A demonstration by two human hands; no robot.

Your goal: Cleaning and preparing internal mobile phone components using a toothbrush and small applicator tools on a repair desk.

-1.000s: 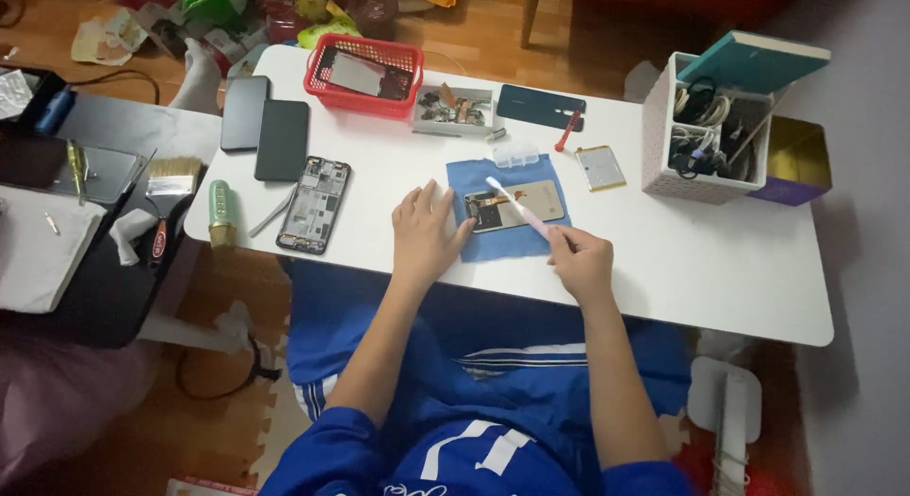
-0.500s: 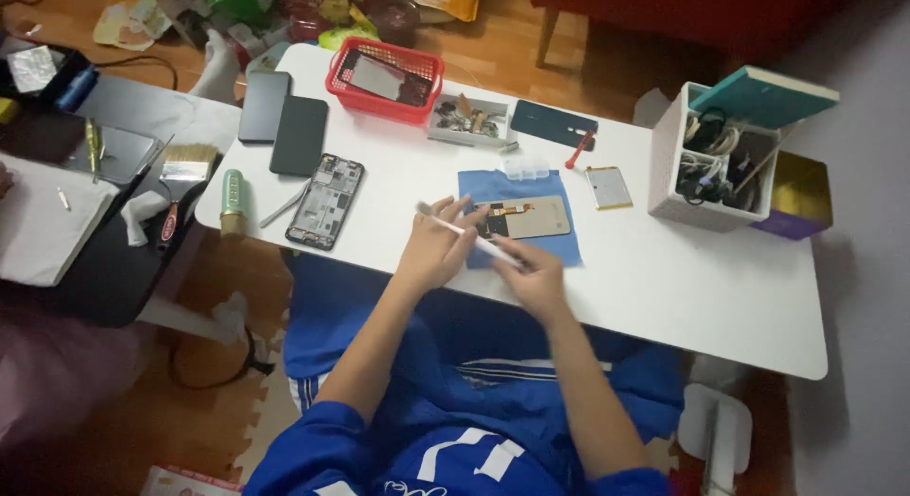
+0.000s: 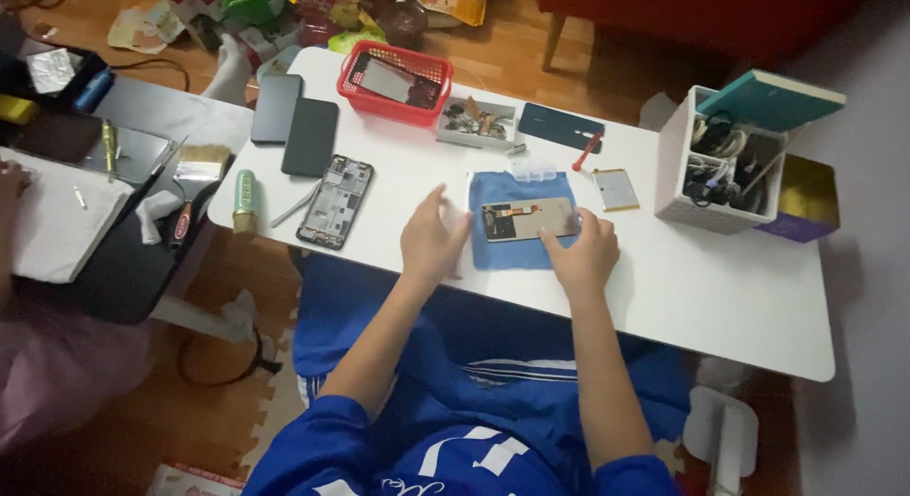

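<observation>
A phone panel (image 3: pixel 519 218) with a brown back lies on a blue cloth (image 3: pixel 517 254) near the front of the white table (image 3: pixel 720 297). My right hand (image 3: pixel 586 256) pinches the panel's right end between thumb and fingers. My left hand (image 3: pixel 431 238) hovers at the cloth's left edge, fingers spread and blurred, holding nothing. No tool shows in either hand.
An opened phone frame (image 3: pixel 334 200), a green cylinder (image 3: pixel 245 200) and two dark phones (image 3: pixel 294 122) lie at the left. A red basket (image 3: pixel 393 79), a parts tray (image 3: pixel 479 122) and a dark back cover (image 3: pixel 559 126) sit behind. A white organizer box (image 3: pixel 718 169) stands right. Another person's hand (image 3: pixel 9 179) is far left.
The thin white tool seen earlier in my hands is gone from view. My left hand has opened and moved left off the panel; my right hand now grips the panel's right end.
</observation>
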